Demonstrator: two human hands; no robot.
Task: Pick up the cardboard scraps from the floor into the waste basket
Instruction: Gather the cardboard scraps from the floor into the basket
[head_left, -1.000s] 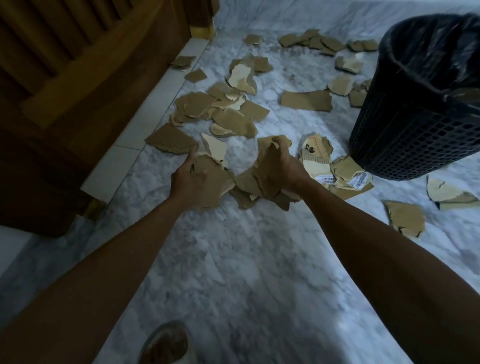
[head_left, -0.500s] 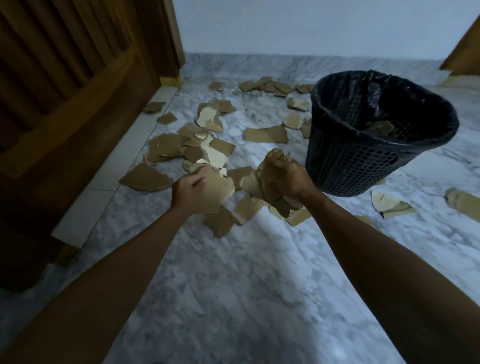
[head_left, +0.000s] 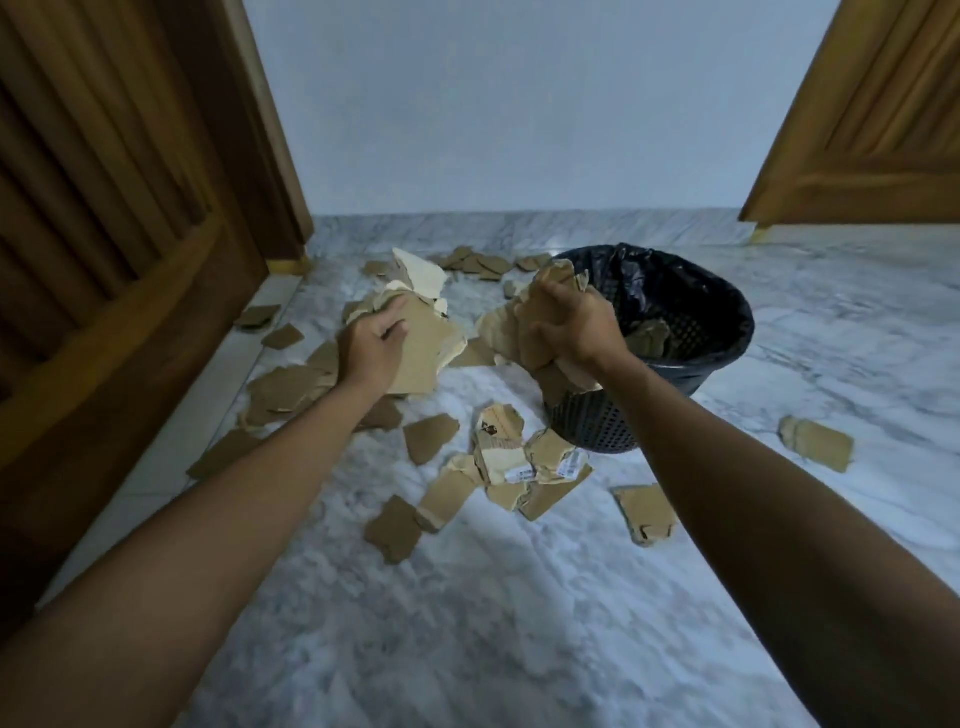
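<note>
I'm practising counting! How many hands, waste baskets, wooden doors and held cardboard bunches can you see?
Hands: 2 (left hand, right hand)
Waste basket: 1
Wooden doors: 2 (left door, right door)
Held cardboard bunches: 2 (left bunch, right bunch)
Total: 7

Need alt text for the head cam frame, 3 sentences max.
A person's left hand and right hand each grip a bundle of torn brown cardboard scraps, raised beside a black mesh plastic waste basket lined with a black bag. More scraps litter the grey marble floor between wooden doors.
</note>
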